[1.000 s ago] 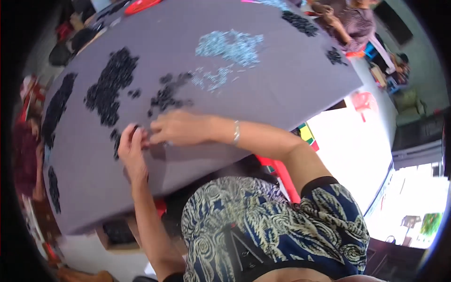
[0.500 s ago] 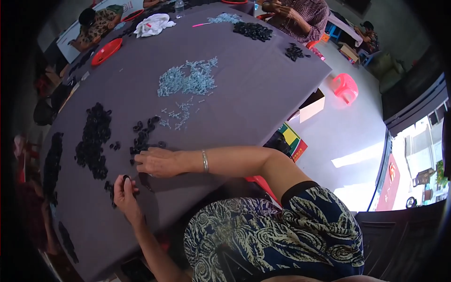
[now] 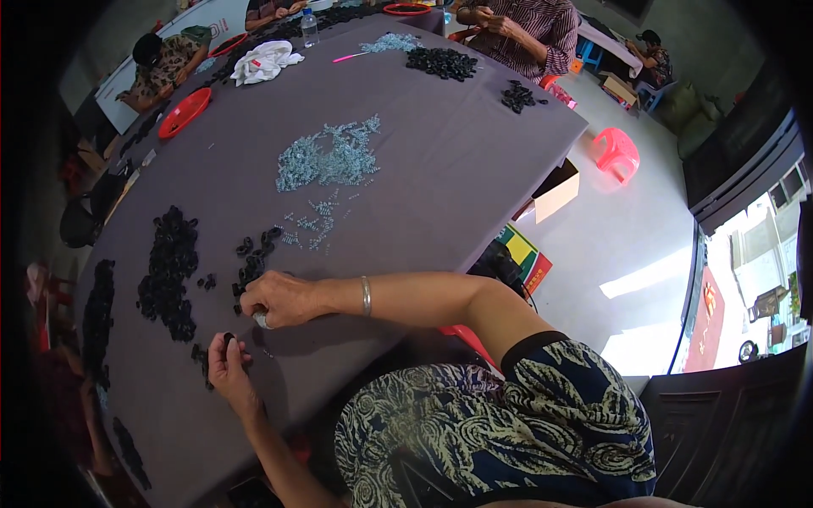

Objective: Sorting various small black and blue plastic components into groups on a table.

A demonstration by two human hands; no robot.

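Note:
My left hand (image 3: 230,372) is closed on a small black part (image 3: 229,338), which shows between the thumb and fingers. Fingers bent together, my right hand (image 3: 284,298) reaches across to the near end of a loose line of small black parts (image 3: 254,258). Its fingertips are partly hidden, so what it pinches cannot be made out. Under that hand a small silvery bit shows, too small to name. Beyond lie scattered pale-blue pieces like tiny springs (image 3: 318,222) and a larger heap of them (image 3: 334,161). A big pile of black parts (image 3: 169,271) lies to the left.
A grey cloth covers the table (image 3: 432,195). Farther off are a red tray (image 3: 185,113), a white cloth (image 3: 264,63), a bottle (image 3: 310,30) and more black piles (image 3: 440,63). Other people sit around the table. A pink stool (image 3: 616,152) and an open carton (image 3: 555,193) stand right.
The view has shifted slightly, so the table's things sit a little lower. My right hand has turned and its fingers have drawn in beside the black parts. My left hand keeps its black part.

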